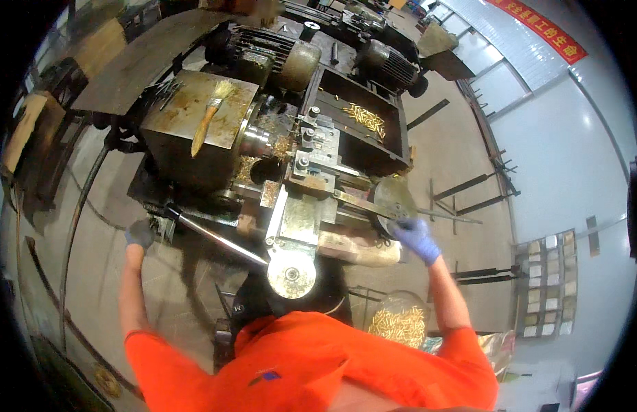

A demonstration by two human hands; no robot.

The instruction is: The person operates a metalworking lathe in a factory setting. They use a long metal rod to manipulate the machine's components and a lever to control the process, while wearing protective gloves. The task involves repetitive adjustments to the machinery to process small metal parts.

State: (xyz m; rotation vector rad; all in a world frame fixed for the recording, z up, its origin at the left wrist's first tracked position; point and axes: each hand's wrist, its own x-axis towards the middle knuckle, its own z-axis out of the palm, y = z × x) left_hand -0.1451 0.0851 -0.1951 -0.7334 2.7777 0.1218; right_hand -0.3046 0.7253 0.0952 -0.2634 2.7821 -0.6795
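Note:
My left hand [140,235], in a dark grey glove, is off to the left of the lathe. Its fingers look curled in, and I cannot make out what, if anything, they hold. Close to its right is the black knob of a shiny lever [219,237], apart from the hand. My right hand [416,238], in a blue glove, is closed at the outer end of a flat metal bar handle [365,204]. That bar runs from the tool slide [311,180] in front of the chuck [256,141]. Below the slide is a round metal dial plate [291,274].
A wooden-handled brush [207,123] lies on the headstock [174,113]. Small brass-coloured pieces [365,120] lie in a dark metal tray [394,147]; more pieces [399,325] fill a container low on the right. A round dark disc [395,196] stands behind the bar. Motors [387,65] are at the back.

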